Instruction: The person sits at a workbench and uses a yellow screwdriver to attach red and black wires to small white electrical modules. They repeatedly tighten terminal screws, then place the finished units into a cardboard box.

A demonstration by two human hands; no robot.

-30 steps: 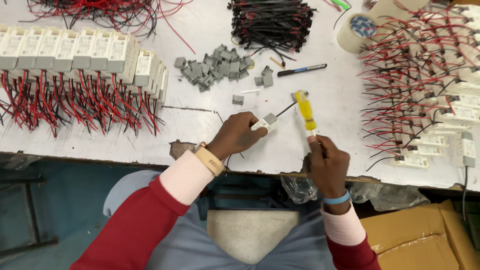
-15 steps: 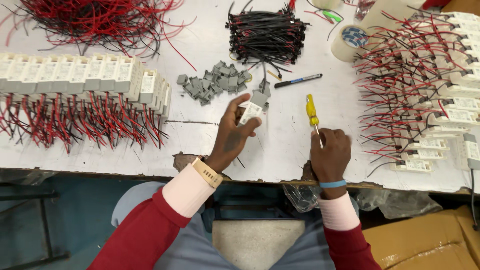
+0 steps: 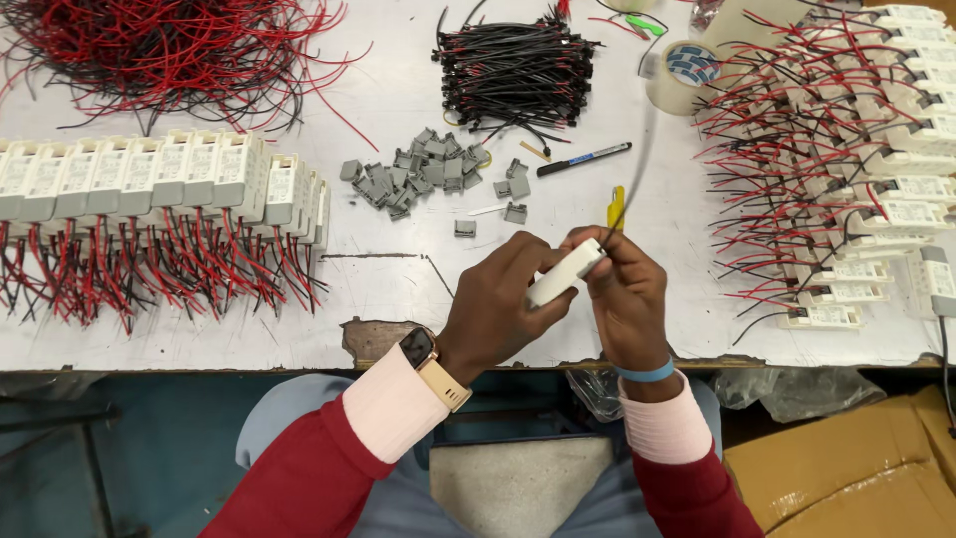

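The left hand (image 3: 503, 304) has its fingers wrapped round a small white box (image 3: 566, 273), held tilted above the counter's near edge. The right hand (image 3: 625, 294) closes on the box's upper end; its fingers also seem to pinch a thin black wire (image 3: 637, 164) that runs up and away, though blur makes this hard to tell. A yellow screwdriver (image 3: 616, 207) shows just behind the right hand.

Past the hands lies a bare patch of counter (image 3: 398, 279), bounded by a heap of grey clips (image 3: 423, 174) and a black pen (image 3: 584, 159) farther back. To the left a row of white boxes with red and black leads (image 3: 169, 189) stands well apart; to the right wired boxes (image 3: 856, 199) crowd close beside the right hand. A bundle of black wires (image 3: 513, 70), a red tangle (image 3: 159, 50) and a tape roll (image 3: 682, 72) sit at the far side. The near edge is chipped (image 3: 373, 339) beside the left wrist.
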